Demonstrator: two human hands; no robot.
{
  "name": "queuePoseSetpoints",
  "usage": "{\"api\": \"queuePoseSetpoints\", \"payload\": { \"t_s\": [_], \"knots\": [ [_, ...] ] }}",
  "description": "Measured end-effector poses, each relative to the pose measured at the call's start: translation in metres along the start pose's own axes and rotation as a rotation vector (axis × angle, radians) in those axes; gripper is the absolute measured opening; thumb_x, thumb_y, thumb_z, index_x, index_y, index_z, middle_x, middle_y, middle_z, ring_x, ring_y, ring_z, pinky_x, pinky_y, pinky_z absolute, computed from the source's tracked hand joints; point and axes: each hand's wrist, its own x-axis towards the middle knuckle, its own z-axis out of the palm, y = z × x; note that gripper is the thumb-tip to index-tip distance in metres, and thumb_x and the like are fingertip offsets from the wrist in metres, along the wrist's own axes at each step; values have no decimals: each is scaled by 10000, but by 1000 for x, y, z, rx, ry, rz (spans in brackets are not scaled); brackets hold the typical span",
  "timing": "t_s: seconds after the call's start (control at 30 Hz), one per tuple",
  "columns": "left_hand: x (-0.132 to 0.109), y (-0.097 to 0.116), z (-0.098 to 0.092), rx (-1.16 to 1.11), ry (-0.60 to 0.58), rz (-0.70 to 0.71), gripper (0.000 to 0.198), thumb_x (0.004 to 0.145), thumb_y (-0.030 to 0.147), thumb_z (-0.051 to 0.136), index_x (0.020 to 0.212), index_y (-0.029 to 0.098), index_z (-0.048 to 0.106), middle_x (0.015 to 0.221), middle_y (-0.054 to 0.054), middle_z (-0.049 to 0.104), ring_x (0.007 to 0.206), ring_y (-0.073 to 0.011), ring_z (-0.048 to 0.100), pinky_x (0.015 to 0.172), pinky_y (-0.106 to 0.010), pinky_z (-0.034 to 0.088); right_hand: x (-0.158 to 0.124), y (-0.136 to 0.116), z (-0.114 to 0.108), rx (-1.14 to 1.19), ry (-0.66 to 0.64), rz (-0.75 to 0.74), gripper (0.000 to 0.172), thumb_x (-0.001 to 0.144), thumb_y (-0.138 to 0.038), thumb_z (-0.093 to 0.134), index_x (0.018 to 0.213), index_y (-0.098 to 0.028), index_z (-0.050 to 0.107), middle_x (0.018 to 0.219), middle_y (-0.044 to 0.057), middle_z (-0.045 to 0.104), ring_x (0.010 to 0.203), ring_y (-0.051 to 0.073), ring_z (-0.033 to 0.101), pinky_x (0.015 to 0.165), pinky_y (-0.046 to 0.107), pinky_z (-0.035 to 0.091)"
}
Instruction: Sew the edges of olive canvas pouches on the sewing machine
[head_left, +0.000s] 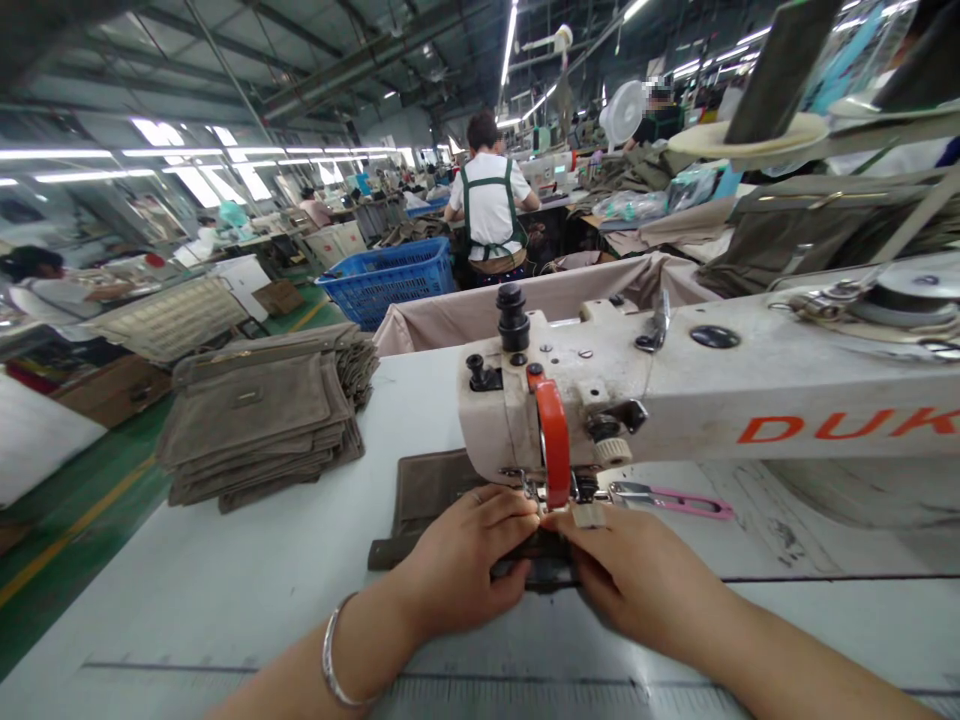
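An olive-brown fabric panel (427,490) lies on the table, partly under the head of a white sewing machine (697,390). My left hand (476,545) grips the panel's near edge just left of the needle area, fingers on top and thumb toward me. On the other side, my right hand (630,560) holds the same edge, its fingertips close to the left ones. An orange guard (553,440) stands right above my fingertips and the needle is hidden. Pink-handled thread snips (675,499) lie behind my right hand, under the machine arm.
A stack of olive-brown fabric pieces (255,400) sits at the table's left edge. Behind the machine hangs a pink cloth-lined trough (442,315), with a blue plastic basket (390,278) beyond it. A co-worker (489,200) sits ahead. A ruler strip (465,695) runs along the front.
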Motion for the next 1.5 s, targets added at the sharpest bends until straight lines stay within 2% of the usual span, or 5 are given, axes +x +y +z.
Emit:
{"api": "queuePoseSetpoints", "payload": {
  "t_s": [0.2,0.5,0.63,0.73,1.5],
  "knots": [
    [-10,-16,-6,45,22,-37,294,894,214,636,1187,214,614,1143,-53,664,1068,-220,590,960,-386,473,4,6,-5,-100,187,108,197,900,-181,432,1023,-176,585,1064,112,594,970,256,578,812,394,499],
    [-13,-7,6,-95,126,-58,215,886,128,634,1088,201,623,1085,-22,689,999,-168,611,925,-318,482,5,8,-8,-273,55,164,285,952,-298,468,737,-192,623,740,65,606,792,268,571,706,405,456],
    [-10,7,14,-98,119,-108,195,881,119,630,1059,197,632,1063,-21,689,983,-181,613,927,-336,484,5,3,-3,-86,116,-2,68,880,-210,600,939,-208,634,957,49,644,913,236,551,795,363,445],
    [-10,11,15,-104,127,-116,222,862,109,650,1064,202,638,1078,-23,686,993,-190,612,933,-348,484,4,2,4,15,101,-79,223,841,-100,611,1019,-236,613,981,13,651,903,203,548,808,327,439],
    [6,-2,24,-53,243,-192,145,864,79,596,886,201,672,936,-38,710,899,-214,646,857,-364,524,15,5,13,-187,247,-87,244,883,-118,502,1019,-211,683,966,89,694,889,222,638,775,350,534]
  ]
}}
